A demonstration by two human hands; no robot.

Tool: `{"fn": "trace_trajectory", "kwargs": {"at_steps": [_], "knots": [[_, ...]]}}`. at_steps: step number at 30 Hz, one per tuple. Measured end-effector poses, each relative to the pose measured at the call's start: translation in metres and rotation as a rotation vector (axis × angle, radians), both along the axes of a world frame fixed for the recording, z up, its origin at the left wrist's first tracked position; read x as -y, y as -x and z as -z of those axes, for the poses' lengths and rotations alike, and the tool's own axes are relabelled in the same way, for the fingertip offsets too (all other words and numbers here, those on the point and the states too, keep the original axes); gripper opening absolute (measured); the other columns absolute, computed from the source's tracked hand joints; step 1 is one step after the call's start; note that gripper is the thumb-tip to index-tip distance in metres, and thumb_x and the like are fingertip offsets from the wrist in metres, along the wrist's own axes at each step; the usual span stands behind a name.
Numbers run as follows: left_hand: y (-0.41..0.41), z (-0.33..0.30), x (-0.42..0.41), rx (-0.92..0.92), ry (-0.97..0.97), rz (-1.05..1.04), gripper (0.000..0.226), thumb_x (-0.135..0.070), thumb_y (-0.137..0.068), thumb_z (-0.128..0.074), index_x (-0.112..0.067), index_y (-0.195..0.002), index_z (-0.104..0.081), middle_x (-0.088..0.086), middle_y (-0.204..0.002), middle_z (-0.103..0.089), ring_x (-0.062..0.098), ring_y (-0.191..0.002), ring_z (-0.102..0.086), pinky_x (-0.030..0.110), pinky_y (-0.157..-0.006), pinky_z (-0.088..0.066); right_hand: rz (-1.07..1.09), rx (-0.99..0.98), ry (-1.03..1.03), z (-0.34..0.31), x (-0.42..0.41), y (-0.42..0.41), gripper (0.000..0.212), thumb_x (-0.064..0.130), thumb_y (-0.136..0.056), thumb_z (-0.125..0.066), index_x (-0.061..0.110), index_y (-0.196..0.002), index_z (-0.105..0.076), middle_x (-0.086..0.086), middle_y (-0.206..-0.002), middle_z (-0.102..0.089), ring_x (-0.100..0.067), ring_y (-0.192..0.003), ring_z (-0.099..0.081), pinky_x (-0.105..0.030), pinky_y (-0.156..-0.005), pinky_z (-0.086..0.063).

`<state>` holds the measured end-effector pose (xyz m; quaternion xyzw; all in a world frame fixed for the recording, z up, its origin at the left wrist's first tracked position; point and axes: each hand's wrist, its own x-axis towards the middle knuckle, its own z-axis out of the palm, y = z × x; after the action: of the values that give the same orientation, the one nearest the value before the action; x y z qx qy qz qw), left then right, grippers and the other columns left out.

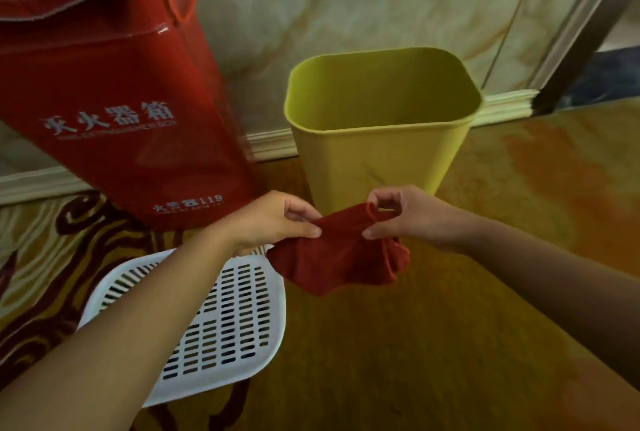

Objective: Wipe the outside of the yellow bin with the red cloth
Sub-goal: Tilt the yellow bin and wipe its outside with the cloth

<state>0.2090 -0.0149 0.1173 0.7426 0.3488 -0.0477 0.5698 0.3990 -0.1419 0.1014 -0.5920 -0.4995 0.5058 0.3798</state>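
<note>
The yellow bin stands upright and open on the floor against the wall, empty inside. Just in front of its near wall hangs the red cloth, bunched and drooping, apart from the bin. My left hand pinches the cloth's top left edge between thumb and fingers. My right hand pinches the top right edge the same way. Both forearms reach in from the bottom corners.
A tall red fire extinguisher box stands left of the bin, close to it. A white slotted plastic basket lies on the patterned floor under my left forearm. A pale wall with skirting board runs behind; a dark door frame is at far right.
</note>
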Motion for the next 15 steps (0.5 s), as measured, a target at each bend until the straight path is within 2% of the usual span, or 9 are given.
{"fn": "trace_trajectory", "kwargs": {"at_steps": [1,3,5,7,9,11,13,15], "knots": [[-0.008,-0.005,0.002,0.039,-0.094,-0.016,0.022,-0.003,-0.075,-0.066,-0.014,-0.094,-0.068,0.012,-0.094,-0.07,0.001,-0.068,-0.063,0.014,-0.068,-0.052,0.042,-0.043,0.005,-0.001,0.005,-0.006,0.018,0.002,-0.074,-0.071,0.013,-0.073,-0.057,-0.005,-0.075,-0.064,-0.022,-0.074,-0.059,-0.032,-0.064,-0.046],[-0.025,-0.022,0.002,0.228,-0.41,-0.13,0.026,-0.005,-0.074,-0.067,-0.021,-0.095,-0.066,0.005,-0.095,-0.07,-0.008,-0.063,-0.06,0.006,-0.059,-0.045,0.132,-0.153,0.031,-0.004,0.012,-0.02,0.016,-0.002,-0.076,-0.068,0.01,-0.079,-0.059,-0.01,-0.078,-0.068,-0.025,-0.075,-0.064,-0.031,-0.063,-0.053],[-0.045,-0.047,-0.003,0.389,-0.833,-0.13,0.031,-0.014,-0.073,-0.067,-0.028,-0.1,-0.064,-0.004,-0.099,-0.067,-0.008,-0.081,-0.059,0.008,-0.073,-0.045,0.207,-0.229,0.057,-0.005,0.018,-0.033,0.015,-0.003,-0.077,-0.066,0.011,-0.081,-0.062,-0.009,-0.079,-0.071,-0.024,-0.076,-0.068,-0.028,-0.062,-0.057],[-0.073,-0.066,-0.011,0.318,-1.1,0.048,0.046,-0.023,-0.071,-0.066,-0.029,-0.116,-0.058,-0.005,-0.116,-0.064,0.001,-0.105,-0.054,0.016,-0.09,-0.038,0.273,-0.252,0.073,-0.004,0.025,-0.043,0.016,-0.004,-0.077,-0.065,0.012,-0.08,-0.066,-0.009,-0.079,-0.071,-0.023,-0.076,-0.069,-0.028,-0.062,-0.058],[-0.102,-0.072,-0.017,0.034,-1.063,0.258,0.061,-0.023,-0.073,-0.067,-0.027,-0.129,-0.046,0.002,-0.133,-0.055,0.015,-0.121,-0.05,0.026,-0.097,-0.035,0.361,-0.285,0.09,0.0,0.032,-0.05,0.017,-0.004,-0.077,-0.064,0.012,-0.08,-0.067,-0.01,-0.082,-0.071,-0.024,-0.078,-0.069,-0.033,-0.067,-0.059],[-0.124,-0.069,-0.02,-0.157,-0.988,0.397,0.054,-0.017,-0.075,-0.065,-0.021,-0.127,-0.05,0.008,-0.129,-0.059,0.022,-0.116,-0.055,0.03,-0.095,-0.041,0.452,-0.328,0.107,0.003,0.04,-0.058,0.017,-0.003,-0.078,-0.063,0.011,-0.086,-0.068,-0.013,-0.089,-0.071,-0.028,-0.086,-0.068,-0.042,-0.078,-0.057],[-0.134,-0.066,-0.022,-0.188,-1.014,0.466,0.036,-0.011,-0.077,-0.06,-0.017,-0.113,-0.061,0.01,-0.117,-0.066,0.023,-0.104,-0.061,0.032,-0.09,-0.047,0.528,-0.388,0.116,0.003,0.046,-0.065,0.02,-0.003,-0.079,-0.062,0.007,-0.095,-0.067,-0.016,-0.095,-0.07,-0.029,-0.09,-0.068,-0.047,-0.084,-0.053],[-0.138,-0.065,-0.025,-0.185,-1.024,0.472,0.03,-0.007,-0.079,-0.057,-0.015,-0.107,-0.065,0.011,-0.111,-0.069,0.022,-0.1,-0.063,0.035,-0.088,-0.049,0.583,-0.431,0.119,0.002,0.05,-0.07,0.024,-0.004,-0.08,-0.061,0.004,-0.101,-0.065,-0.016,-0.097,-0.069,-0.028,-0.091,-0.067,-0.048,-0.087,-0.052]]}}
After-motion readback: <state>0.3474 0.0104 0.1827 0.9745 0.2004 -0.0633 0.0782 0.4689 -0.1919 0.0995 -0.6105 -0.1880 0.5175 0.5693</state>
